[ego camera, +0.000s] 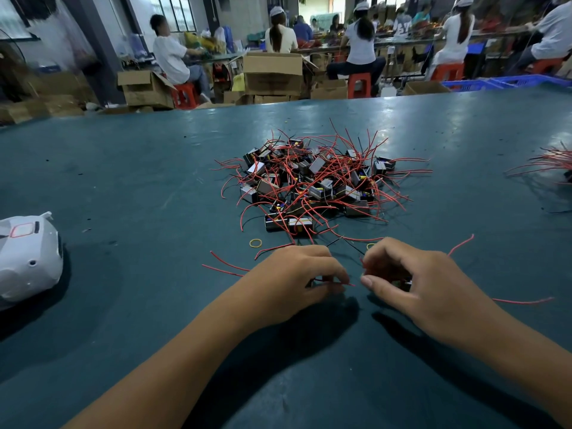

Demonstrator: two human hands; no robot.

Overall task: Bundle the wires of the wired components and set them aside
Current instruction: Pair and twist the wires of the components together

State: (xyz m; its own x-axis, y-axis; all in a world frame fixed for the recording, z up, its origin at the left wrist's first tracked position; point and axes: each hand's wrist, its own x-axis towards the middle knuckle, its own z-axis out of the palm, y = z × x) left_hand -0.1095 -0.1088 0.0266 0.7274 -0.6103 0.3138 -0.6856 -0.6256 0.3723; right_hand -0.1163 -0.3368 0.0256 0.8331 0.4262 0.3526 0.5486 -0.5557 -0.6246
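No readable text, label or number shows on the components (309, 187) or boxes (272, 74).

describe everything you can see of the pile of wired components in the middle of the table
The pile of wired components is a loose heap of small dark boxy units, some with grey or silvery faces and yellow-marked parts, lying at all angles. Thin red wires, with a few black ones, splay out tangled on every side. It rests on the dark green table, beyond both hands; neither touches it. A yellow rubber band lies apart at its near edge.
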